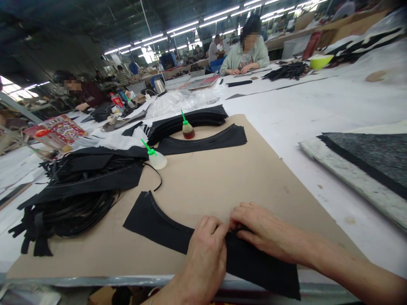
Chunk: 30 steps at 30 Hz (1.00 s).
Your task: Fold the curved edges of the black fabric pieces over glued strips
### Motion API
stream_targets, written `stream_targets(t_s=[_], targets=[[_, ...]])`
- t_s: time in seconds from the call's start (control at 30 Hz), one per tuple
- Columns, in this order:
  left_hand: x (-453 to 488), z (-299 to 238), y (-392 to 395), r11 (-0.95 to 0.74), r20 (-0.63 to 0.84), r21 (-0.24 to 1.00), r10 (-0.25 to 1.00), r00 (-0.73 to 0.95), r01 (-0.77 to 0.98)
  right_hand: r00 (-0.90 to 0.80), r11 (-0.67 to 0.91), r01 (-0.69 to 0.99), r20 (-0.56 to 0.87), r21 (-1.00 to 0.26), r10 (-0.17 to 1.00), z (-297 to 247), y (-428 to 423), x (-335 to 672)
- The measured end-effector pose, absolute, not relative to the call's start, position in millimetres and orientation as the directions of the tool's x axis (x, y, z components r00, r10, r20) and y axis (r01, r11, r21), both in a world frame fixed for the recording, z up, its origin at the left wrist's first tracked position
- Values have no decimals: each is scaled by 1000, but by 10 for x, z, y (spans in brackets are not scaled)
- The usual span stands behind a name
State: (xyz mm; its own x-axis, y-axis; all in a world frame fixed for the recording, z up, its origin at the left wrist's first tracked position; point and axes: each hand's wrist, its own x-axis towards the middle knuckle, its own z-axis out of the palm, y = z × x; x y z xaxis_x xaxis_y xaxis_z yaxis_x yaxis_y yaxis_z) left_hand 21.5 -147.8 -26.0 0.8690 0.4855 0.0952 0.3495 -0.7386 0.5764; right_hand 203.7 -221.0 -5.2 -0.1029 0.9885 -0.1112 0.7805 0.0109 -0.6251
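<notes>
A curved black fabric piece [159, 228] lies on brown paper [197, 186] at the table's front edge, its right end reaching over that edge. My left hand [208, 245] is closed on the fabric's inner curved edge near the middle, fingers bent. Just right of it, my right hand [251, 224] pinches the same edge, its fingertips partly hidden. A similar black piece [203, 142] lies farther back. Two squeeze bottles with green nozzles stand beyond my hands, one with pale contents [157, 160] and one with reddish-brown liquid [188, 130].
Bundled black strips [79, 212] and black fabric [95, 169] lie at left. Behind is a stack of black pieces [190, 116]. A speckled board [349, 178] carrying grey fabric lies at right. Two co-workers sit across the table, near a yellow-green bowl [320, 62] and clear plastic [181, 101].
</notes>
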Motion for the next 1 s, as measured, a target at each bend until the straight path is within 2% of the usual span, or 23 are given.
stream_targets(t_s=[0.13,0.23,0.47,0.73,1.0], targets=[[270,-252,-1485,-724,51,600,458,888,339,-107,10,758,-109,-652,988,-95,-2246,2086],[243,-263,-1519,-744,46,571,450,892,346,-143,54,737,-78,-674,987,-126,-2271,2134],[110,-456,-1621,-916,296,372,269,917,149,-235,196,691,41,-696,971,-179,-2374,2252],[173,-406,-1606,-916,270,360,282,921,175,-273,267,710,95,-652,957,-205,-2434,2370],[169,-458,-1610,-947,303,280,242,922,157,-316,349,737,160,-579,935,-260,-2509,2447]])
